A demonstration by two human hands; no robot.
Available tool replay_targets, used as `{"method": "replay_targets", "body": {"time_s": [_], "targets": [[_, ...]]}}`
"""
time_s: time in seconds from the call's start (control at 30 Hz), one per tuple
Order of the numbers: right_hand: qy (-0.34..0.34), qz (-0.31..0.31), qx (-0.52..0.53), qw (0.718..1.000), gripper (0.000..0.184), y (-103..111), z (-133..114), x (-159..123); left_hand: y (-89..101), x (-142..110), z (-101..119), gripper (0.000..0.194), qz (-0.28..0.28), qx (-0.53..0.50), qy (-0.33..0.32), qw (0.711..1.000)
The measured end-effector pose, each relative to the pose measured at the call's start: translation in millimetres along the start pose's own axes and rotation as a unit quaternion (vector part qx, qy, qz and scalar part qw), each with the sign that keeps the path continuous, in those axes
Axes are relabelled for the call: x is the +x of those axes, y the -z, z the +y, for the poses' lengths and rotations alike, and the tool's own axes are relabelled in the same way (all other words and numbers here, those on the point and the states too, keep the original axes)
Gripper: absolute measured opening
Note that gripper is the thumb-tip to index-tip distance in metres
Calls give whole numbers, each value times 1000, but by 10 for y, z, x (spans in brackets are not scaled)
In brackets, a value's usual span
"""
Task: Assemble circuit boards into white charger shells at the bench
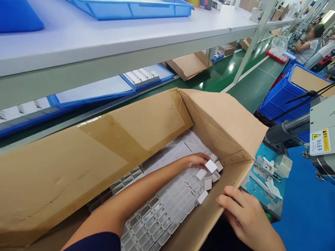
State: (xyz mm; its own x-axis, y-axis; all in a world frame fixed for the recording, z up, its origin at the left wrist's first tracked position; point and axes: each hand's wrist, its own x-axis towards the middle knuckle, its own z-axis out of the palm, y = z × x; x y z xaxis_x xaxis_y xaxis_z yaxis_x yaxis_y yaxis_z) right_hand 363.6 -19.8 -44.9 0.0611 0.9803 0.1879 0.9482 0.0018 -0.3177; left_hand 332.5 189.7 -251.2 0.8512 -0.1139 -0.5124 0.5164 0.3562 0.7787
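My left hand (196,161) reaches deep into an open cardboard box (146,122) and pinches a small white plastic part (210,166) at the box's right end. Several more white parts (206,183) lie loose beside it on a clear compartment tray (162,209) that lines the box floor. My right hand (244,216) rests on the near right corner of the box with its fingers curled over the cardboard edge.
A blue fixture plate (261,181) with white parts stands right of the box, next to a grey machine (320,139) with a warning label. Blue crates (285,97) sit behind it. A white shelf (104,38) with blue trays runs overhead. Another person (310,43) sits far right.
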Motion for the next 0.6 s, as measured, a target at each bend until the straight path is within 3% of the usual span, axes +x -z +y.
{"method": "replay_targets", "body": {"time_s": [0.17,0.37,0.5,0.6], "targets": [[2,2,-3,1000,35,10,5,-33,-287,48,-108,22,146,-149,-3,978],[23,16,-8,1000,34,-32,67,-10,-533,-66,96,19,249,-209,22,945],[87,19,-26,996,34,-106,307,-168,-488,-652,366,7,318,-233,6,919],[160,10,-30,987,32,-111,566,-287,-469,-1500,633,21,400,-243,-39,883]]}}
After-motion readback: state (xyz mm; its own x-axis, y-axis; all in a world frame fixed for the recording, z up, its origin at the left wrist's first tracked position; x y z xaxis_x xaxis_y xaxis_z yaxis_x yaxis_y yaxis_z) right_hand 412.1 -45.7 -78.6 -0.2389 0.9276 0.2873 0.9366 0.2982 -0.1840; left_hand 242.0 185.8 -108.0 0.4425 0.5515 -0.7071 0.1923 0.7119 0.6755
